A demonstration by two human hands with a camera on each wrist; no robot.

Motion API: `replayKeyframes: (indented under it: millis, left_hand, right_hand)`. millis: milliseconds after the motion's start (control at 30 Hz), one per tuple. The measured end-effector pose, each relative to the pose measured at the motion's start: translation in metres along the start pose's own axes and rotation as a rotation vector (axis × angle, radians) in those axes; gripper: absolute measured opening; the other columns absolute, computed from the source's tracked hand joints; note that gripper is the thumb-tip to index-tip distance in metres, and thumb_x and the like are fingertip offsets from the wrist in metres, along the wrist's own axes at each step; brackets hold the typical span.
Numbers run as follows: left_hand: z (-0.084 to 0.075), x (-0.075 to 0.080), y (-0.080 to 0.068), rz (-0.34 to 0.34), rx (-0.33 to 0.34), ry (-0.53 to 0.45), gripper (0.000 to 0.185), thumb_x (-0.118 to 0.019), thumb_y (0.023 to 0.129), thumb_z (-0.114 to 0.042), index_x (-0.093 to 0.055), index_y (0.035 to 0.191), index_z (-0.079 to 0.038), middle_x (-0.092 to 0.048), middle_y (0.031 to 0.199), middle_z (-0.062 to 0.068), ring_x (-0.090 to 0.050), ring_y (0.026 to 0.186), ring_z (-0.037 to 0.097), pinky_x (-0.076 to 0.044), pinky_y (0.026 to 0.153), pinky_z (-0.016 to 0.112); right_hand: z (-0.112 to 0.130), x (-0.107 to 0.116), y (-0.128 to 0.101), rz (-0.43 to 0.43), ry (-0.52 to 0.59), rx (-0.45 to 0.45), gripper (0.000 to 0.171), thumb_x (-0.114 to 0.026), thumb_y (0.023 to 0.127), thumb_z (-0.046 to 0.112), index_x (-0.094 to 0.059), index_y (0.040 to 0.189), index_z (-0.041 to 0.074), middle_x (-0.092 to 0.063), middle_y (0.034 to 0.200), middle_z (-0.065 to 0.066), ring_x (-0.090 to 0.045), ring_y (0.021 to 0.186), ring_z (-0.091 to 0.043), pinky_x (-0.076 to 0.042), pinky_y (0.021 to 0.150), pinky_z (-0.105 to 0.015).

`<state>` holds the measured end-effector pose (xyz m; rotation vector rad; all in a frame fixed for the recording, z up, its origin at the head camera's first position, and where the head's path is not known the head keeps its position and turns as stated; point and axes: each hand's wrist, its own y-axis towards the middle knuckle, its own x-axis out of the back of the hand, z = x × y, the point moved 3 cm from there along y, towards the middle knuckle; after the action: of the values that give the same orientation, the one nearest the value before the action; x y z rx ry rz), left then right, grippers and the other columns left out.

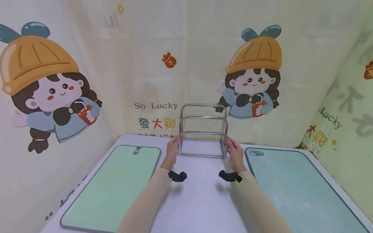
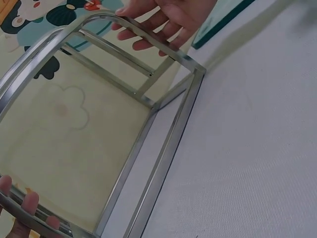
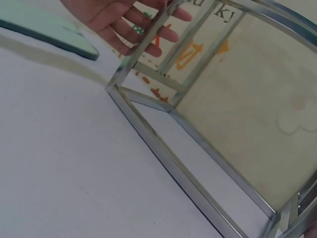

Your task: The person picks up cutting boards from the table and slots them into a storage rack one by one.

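I see soft, even light, faint shadows under wrists, head view warped at edges, wrist views slightly soft.

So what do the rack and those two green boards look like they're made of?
Rack: likely stainless steel, given its shiny silver tubing with reflections. Left board and right board: probably plastic, with a smooth matte mint surface and darker rim, though the material isn't certain.

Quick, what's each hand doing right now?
Left hand: open, fingers touching the metal rack on its left side.
Right hand: open, fingers touching the rack's right side.
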<state>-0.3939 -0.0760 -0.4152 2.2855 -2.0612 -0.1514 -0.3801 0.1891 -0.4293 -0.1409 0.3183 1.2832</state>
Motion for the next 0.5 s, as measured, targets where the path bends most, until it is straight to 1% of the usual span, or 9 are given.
replayKeyframes:
  millis: [100, 200, 267, 367, 433, 500]
  left_hand:
    - [-0.0001, -0.0003, -0.0005, 0.0, -0.003, 0.009, 0.039, -0.037, 0.102, -0.025, -0.054, 0.123, 0.004, -0.056, 0.125, 0.022, -0.048, 0.121, 0.032, -0.035, 0.107, 0.052]
    - [-0.0009, 0.0002, -0.0007, 0.014, -0.03, 0.023, 0.038, -0.037, 0.102, -0.023, -0.056, 0.121, 0.003, -0.058, 0.12, 0.023, -0.051, 0.117, 0.035, -0.039, 0.104, 0.05]
    - [-0.0014, 0.0011, 0.0003, 0.019, -0.046, 0.039, 0.037, -0.038, 0.102, -0.023, -0.057, 0.12, 0.002, -0.06, 0.117, 0.022, -0.054, 0.114, 0.035, -0.042, 0.102, 0.048]
    - [-0.0015, 0.0027, 0.0025, 0.023, -0.073, 0.057, 0.037, -0.039, 0.102, -0.024, -0.058, 0.118, 0.003, -0.061, 0.114, 0.023, -0.056, 0.11, 0.036, -0.045, 0.1, 0.047]
    - [-0.0015, 0.0039, 0.0035, 0.026, -0.081, 0.061, 0.038, -0.04, 0.102, -0.025, -0.059, 0.116, 0.004, -0.061, 0.113, 0.024, -0.057, 0.108, 0.036, -0.045, 0.099, 0.047]
    - [-0.0012, 0.005, 0.0051, 0.033, -0.095, 0.068, 0.039, -0.041, 0.101, -0.025, -0.059, 0.116, 0.006, -0.061, 0.111, 0.026, -0.057, 0.107, 0.038, -0.046, 0.098, 0.048]
  right_hand:
    - [-0.0016, 0.0005, 0.0009, -0.017, -0.006, -0.007, 0.035, -0.051, 0.096, 0.027, -0.054, 0.124, 0.006, -0.066, 0.101, 0.009, -0.054, 0.118, -0.022, -0.04, 0.104, -0.036]
    - [-0.0018, 0.0019, 0.0017, -0.04, 0.005, -0.022, 0.035, -0.053, 0.095, 0.026, -0.055, 0.121, 0.003, -0.069, 0.094, 0.011, -0.059, 0.109, -0.017, -0.042, 0.099, -0.035]
    - [-0.0006, 0.003, 0.0024, -0.035, -0.01, -0.03, 0.038, -0.054, 0.094, 0.027, -0.055, 0.122, 0.001, -0.07, 0.092, 0.012, -0.061, 0.105, -0.014, -0.043, 0.097, -0.034]
    - [0.0013, 0.0056, 0.0045, -0.012, -0.036, -0.057, 0.043, -0.054, 0.094, 0.029, -0.053, 0.126, 0.0, -0.07, 0.099, 0.008, -0.061, 0.106, -0.013, -0.043, 0.098, -0.034]
    - [0.0028, 0.0071, 0.0056, 0.01, -0.056, -0.085, 0.045, -0.053, 0.094, 0.029, -0.051, 0.129, 0.001, -0.068, 0.105, 0.005, -0.059, 0.109, -0.013, -0.042, 0.102, -0.034]
    - [0.0045, 0.0079, 0.0066, 0.024, -0.049, -0.111, 0.044, -0.054, 0.094, 0.028, -0.051, 0.129, 0.001, -0.068, 0.108, 0.003, -0.058, 0.11, -0.013, -0.041, 0.105, -0.036]
